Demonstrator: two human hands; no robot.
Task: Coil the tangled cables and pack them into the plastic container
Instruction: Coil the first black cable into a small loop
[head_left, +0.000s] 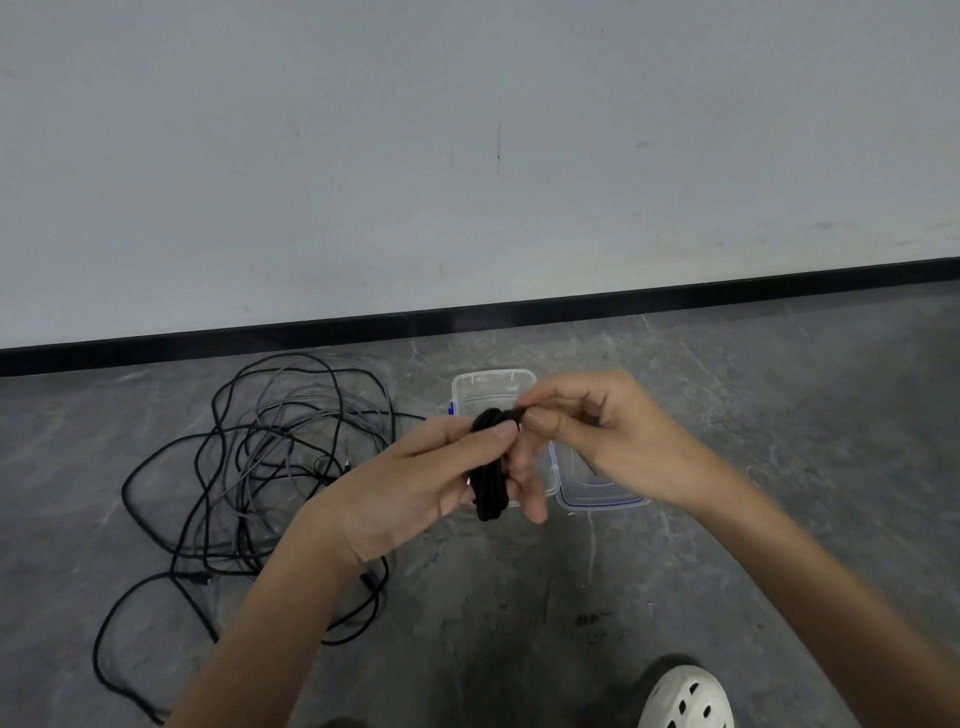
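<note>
Far left on the floor: tangled cables, black and grey mixed, loose loops crossing many times. Thin, soft, light by the look; a pull on one strand would likely drag the whole heap and tighten crossings. Best entry is probably a free plug end, fed out hand over hand, not a yank from the middle.

Left hand: closed around a small black coil, thumb pressed on the upper turns, fingers wrapped behind. Coil is held upright, off the floor, in front of the container. Turns look tight and flat; braided-looking jacket should grip well, low slip risk, but it will likely spring open if pressure drops before the tail is secured.

Right hand: thumb and forefinger pinching the cable's end at the top of the coil, other fingers curled loosely. Judged step: tucking or wrapping the tail to lock the bundle.

Plastic container: clear, open, on the floor right behind the hands, its lid lying beside it to the right. Light and rigid; may slide when the coil is pushed in, so a drop-in from above seems safer.
</note>
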